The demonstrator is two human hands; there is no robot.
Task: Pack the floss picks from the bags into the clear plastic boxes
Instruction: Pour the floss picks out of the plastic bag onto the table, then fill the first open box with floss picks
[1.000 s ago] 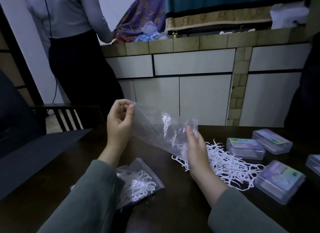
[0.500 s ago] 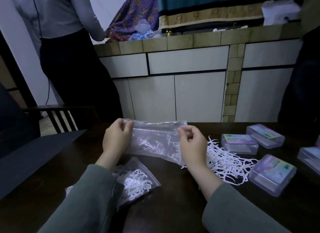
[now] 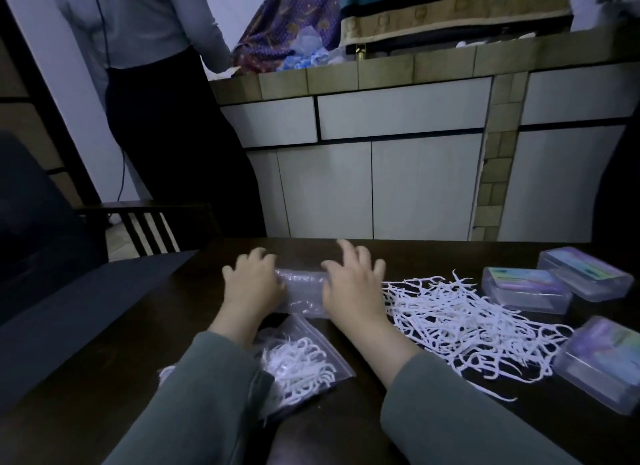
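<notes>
Empty clear bag [image 3: 302, 293] pressed flat on dark table [image 3: 104, 360], frame centre.
Left hand [image 3: 254, 284] and right hand [image 3: 351, 284] spread wide, fingers straight; loose floss picks [image 3: 460, 322] heaped right.

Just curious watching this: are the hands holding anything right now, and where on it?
Nothing is gripped. Both the left hand and right hand press an emptied clear bag flat on the table, one at each end.

Room's looking dim w/ a cold bluish cast; no lamp showing. Dark table [image 3: 194, 329] is swallowing shadow detail, while loose floss picks [image 3: 460, 322] are glowing pale. Both hands are smearing w/ motion blur. Wide-angle lens is bending the cabinet [image 3: 398, 174] lines near the edges.
</notes>
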